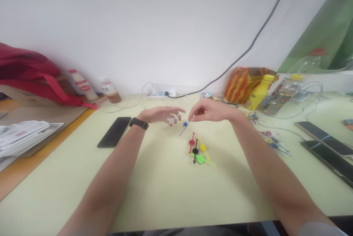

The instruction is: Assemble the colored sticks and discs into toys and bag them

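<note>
My right hand [208, 110] pinches a blue arrow spinner [185, 124] by one end and holds it tilted above the table. Just left of it is my left hand [162, 114], thumb and forefinger apart, its lower fingers curled on small white pieces [173, 120]; their exact shape is blurred. Below the hands, a red arrow spinner [192, 142], a black arrow spinner [195, 151], a yellow arrow spinner [203, 147] and a green arrow spinner [200, 159] lie close together on the pale table [165, 188].
A black phone [114, 132] lies beside my left wrist. More small coloured pieces [273, 142] lie right of my right forearm, near two phones [325, 138]. Bottles [260, 92], a striped bag [238, 85] and a power strip [160, 93] stand along the wall.
</note>
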A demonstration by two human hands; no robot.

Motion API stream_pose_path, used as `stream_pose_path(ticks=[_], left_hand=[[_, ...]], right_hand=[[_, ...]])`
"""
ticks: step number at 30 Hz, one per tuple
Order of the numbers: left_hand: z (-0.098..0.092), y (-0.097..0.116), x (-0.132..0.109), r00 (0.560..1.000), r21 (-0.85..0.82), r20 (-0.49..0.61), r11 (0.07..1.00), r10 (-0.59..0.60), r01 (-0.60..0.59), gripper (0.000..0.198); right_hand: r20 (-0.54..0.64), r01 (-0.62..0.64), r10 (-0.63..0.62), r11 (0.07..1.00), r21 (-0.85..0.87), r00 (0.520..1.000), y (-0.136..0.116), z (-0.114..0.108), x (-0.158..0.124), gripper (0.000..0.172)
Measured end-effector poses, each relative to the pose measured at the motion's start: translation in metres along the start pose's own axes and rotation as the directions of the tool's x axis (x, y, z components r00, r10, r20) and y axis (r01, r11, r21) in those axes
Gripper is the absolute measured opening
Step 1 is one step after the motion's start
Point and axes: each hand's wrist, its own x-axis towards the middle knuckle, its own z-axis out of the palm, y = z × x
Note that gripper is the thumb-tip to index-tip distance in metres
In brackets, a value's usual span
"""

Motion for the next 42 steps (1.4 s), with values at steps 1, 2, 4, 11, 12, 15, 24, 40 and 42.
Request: stream_pose_path(ticks=[1, 2, 4, 11, 12, 15, 24, 40, 42], left_hand=[[0.001, 0.001, -0.001, 1.000, 0.010, 0.001, 1.000, -0.002, 0.002, 0.052], [0.002, 0.002, -0.001, 1.000, 0.022, 0.003, 1.000, -0.006, 0.006, 0.052], [0.004, 0.003, -0.002, 1.000, 0.051, 0.012, 0.999, -0.013, 0.012, 0.053], [0.009, 0.006, 0.000, 0.998, 0.058, 0.045, 0.998, 0.035, -0.037, 0.055], [0.009, 0.006, 0.001, 0.998, 0.049, 0.045, 0.998, 0.042, -0.044, 0.056], [0.011, 0.006, 0.003, 0.997, 0.018, 0.045, 0.998, 0.067, -0.068, 0.056], [0.013, 0.003, 0.014, 0.993, -0.007, 0.041, 0.994, 0.110, -0.110, 0.060], [0.031, 0.008, 0.023, 0.997, 0.033, 0.008, 0.997, 0.075, -0.076, 0.059], [0.035, 0.009, 0.024, 0.997, 0.027, 0.006, 0.996, 0.081, -0.082, 0.059]], right_hand=[[-0.080, -0.015, 0.017, 1.000, 0.023, 0.997, -0.003, -0.007, -0.007, 0.025], [-0.145, -0.029, 0.037, 0.998, 0.054, 0.989, -0.006, -0.014, -0.014, 0.024], [-0.286, -0.034, 0.066, 0.992, 0.118, 0.956, -0.011, -0.024, -0.027, 0.023], [-0.702, -0.076, 0.226, 0.968, 0.238, 0.675, 0.003, -0.031, -0.032, 0.018], [-0.704, -0.081, 0.238, 0.965, 0.249, 0.669, 0.007, -0.030, -0.029, 0.017], [-0.649, -0.106, 0.269, 0.954, 0.280, 0.712, 0.014, -0.025, -0.022, 0.013], [-0.568, -0.148, 0.220, 0.974, 0.172, 0.793, 0.022, -0.008, -0.002, 0.003], [-0.678, -0.138, 0.258, 0.964, 0.227, 0.688, 0.027, -0.008, 0.002, 0.017], [-0.695, -0.151, 0.256, 0.966, 0.210, 0.672, 0.028, -0.006, 0.005, 0.018]])
